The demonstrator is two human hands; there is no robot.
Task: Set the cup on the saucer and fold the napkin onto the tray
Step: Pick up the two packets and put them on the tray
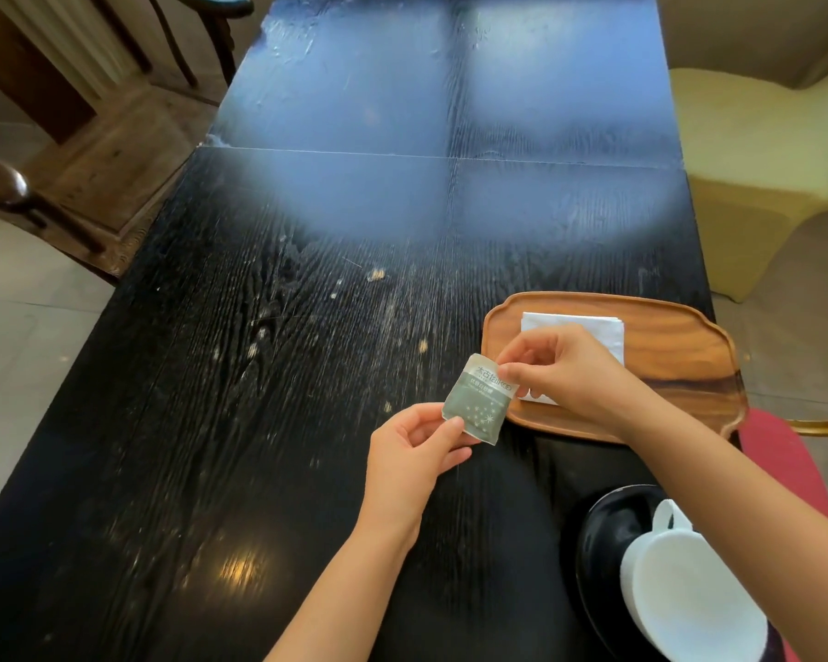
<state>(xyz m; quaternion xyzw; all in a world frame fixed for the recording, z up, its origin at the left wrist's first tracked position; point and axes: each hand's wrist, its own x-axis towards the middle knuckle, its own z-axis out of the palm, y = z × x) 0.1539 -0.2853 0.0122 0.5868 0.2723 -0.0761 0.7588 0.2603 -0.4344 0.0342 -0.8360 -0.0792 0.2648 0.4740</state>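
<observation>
A small grey-green sugar packet (479, 398) hangs just above the table, held by both hands. My left hand (414, 451) pinches its lower left corner. My right hand (565, 370) pinches its upper right edge. Behind my right hand lies a folded white napkin (589, 327) on the wooden tray (679, 360); the hand hides part of the napkin. At the lower right, a white cup (684, 594) stands on a black saucer (608, 527), partly covered by my right forearm.
The long black wooden table (259, 375) runs away from me, with crumbs and smears near its middle. Dark wooden chairs (25, 198) stand at the left edge. A pale yellow seat (761, 160) and a red cushion (780, 451) are on the right.
</observation>
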